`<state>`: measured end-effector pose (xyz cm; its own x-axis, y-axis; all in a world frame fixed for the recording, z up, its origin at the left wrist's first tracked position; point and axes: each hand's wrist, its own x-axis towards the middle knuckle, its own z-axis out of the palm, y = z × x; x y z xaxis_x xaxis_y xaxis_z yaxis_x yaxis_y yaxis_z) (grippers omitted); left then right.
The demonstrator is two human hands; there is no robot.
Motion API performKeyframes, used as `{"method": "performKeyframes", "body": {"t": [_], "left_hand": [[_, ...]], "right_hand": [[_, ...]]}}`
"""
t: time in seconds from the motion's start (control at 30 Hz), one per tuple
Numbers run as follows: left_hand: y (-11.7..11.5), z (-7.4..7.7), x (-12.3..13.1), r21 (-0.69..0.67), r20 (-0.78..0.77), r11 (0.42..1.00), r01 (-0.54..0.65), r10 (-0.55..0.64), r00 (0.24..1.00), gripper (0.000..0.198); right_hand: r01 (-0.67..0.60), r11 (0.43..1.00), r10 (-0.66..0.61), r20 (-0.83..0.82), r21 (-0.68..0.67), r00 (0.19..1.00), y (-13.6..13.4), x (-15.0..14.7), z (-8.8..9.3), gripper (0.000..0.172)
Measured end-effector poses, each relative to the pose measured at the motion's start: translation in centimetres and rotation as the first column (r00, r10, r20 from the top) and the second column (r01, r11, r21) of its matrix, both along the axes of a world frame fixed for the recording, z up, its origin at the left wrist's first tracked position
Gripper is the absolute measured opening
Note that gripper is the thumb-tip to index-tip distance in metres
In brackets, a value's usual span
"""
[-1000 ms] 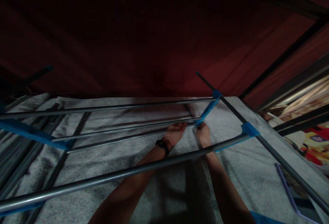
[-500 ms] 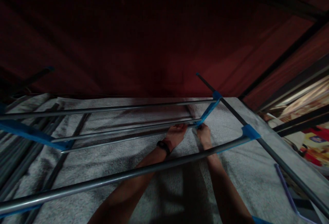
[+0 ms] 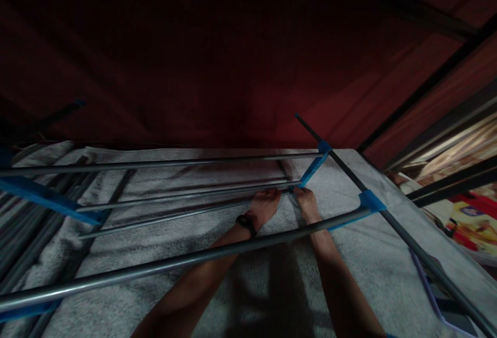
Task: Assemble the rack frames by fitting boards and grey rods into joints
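Place: a home, we judge, probably a bedroom, dimly lit. Landmark: grey fabric shelf [image 3: 368, 260]. Above it we list steel rods [image 3: 155, 265] set in blue plastic joints [image 3: 370, 201], a household rack frame. Behind it, dark red cloth [image 3: 233, 69]. Right of it, bright printed cloth [image 3: 469, 224].

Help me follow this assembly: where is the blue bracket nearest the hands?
Head view, right of centre: the blue bracket slants from the far rod to a thin rod, ending just above the right hand, left hand alongside.
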<state>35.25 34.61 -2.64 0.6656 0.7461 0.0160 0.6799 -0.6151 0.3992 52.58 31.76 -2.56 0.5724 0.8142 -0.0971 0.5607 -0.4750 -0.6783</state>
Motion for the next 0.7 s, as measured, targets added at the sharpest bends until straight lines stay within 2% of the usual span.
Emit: {"method": "performKeyframes", "body": {"t": [0.2,0.4,0.53,0.7], "left_hand": [[0.6,-0.5,-0.2,0.070,-0.003,0.994,0.079,-0.079,0.997,0.055],[0.9,-0.1,-0.5,0.083,-0.048,0.990,0.113,-0.109,0.993,0.054],[0.5,0.3,-0.9,0.127,-0.021,0.987,0.100,-0.098,0.995,0.048],[-0.6,0.2,-2.5,0.238,0.042,0.971,0.024,-0.035,0.999,0.043]], "right_hand": [[0.082,0.990,-0.078,0.042,-0.118,0.996,0.1,-1.1,1.7,0.041],[0.070,0.989,-0.065,0.043,-0.129,0.997,0.0,-1.3,1.8,0.043],[0.071,0.988,-0.067,0.032,-0.140,0.997,-0.3,-0.8,1.1,0.048],[0.115,0.982,-0.107,0.065,-0.150,0.992,0.0,0.7,-1.1,0.045]]}}
